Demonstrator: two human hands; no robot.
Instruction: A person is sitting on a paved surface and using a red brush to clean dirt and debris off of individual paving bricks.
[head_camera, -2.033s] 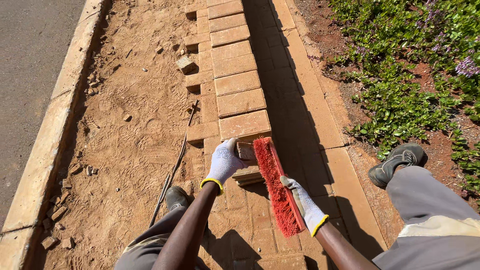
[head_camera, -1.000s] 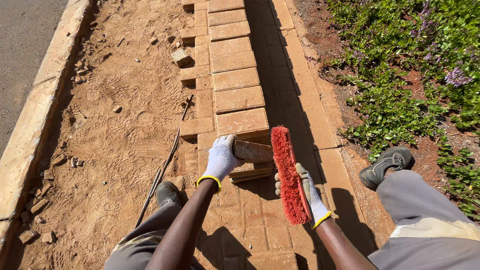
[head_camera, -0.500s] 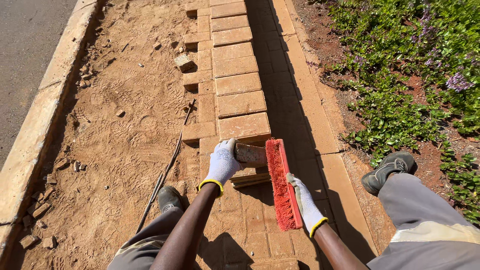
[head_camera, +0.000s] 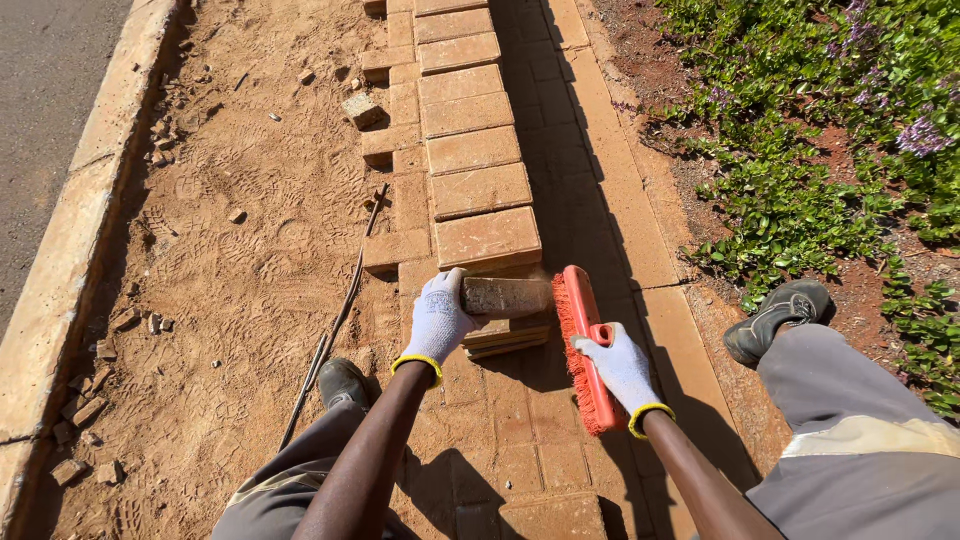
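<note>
My left hand, in a white glove with a yellow cuff, grips a paving brick held on its edge above a short stack of bricks. My right hand, gloved the same way, holds a red hand brush by its back. The bristles point left, toward the held brick. Both hands are over laid paving. A row of loose bricks runs away from me just beyond the stack.
Bare sand with brick chips lies on the left, bounded by a concrete kerb and a road. A thin metal rod lies on the sand. My shoes flank the paving; plants grow on the right.
The brush has swung from lying along the paving to a steeper angle beside the brick. My left hand keeps hold of the brick, which stays in nearly the same spot.
</note>
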